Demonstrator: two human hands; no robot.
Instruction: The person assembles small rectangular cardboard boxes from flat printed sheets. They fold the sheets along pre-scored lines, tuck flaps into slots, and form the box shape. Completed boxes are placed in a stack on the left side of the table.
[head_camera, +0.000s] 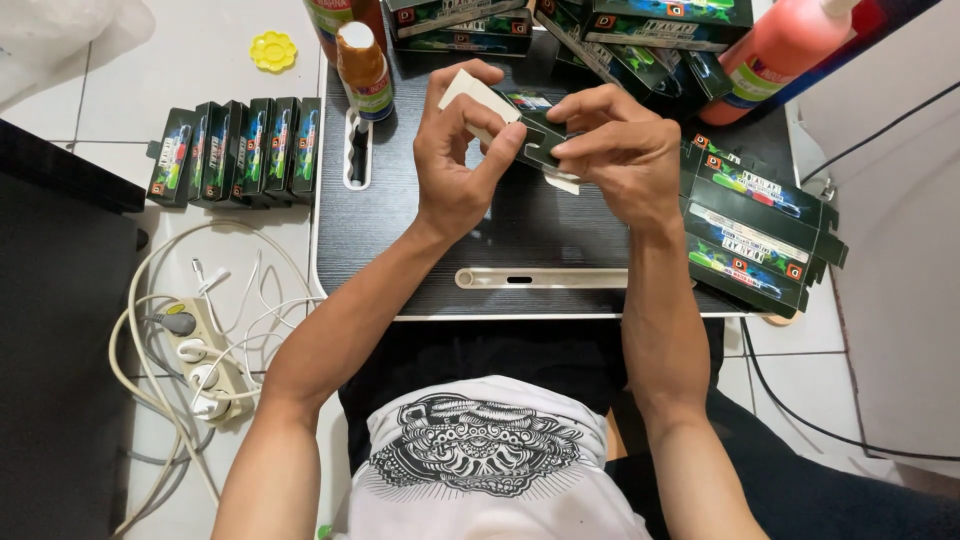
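Note:
A small dark printed carton (532, 138) with white flaps is held above the black lap table (430, 250). My left hand (458, 150) grips its left side, the thumb against the front and the fingers over a raised white flap. My right hand (620, 150) pinches its right end, fingers curled over the top. The carton is only partly visible between the hands.
Flat dark cartons (755, 235) lie piled at the table's right edge and more (600, 30) at the back. A row of assembled boxes (240, 150) stands on the floor at left. A brown bottle (364, 70), an orange bottle (785, 50), a yellow paint palette (273, 50) and a power strip (205, 360) with cables are nearby.

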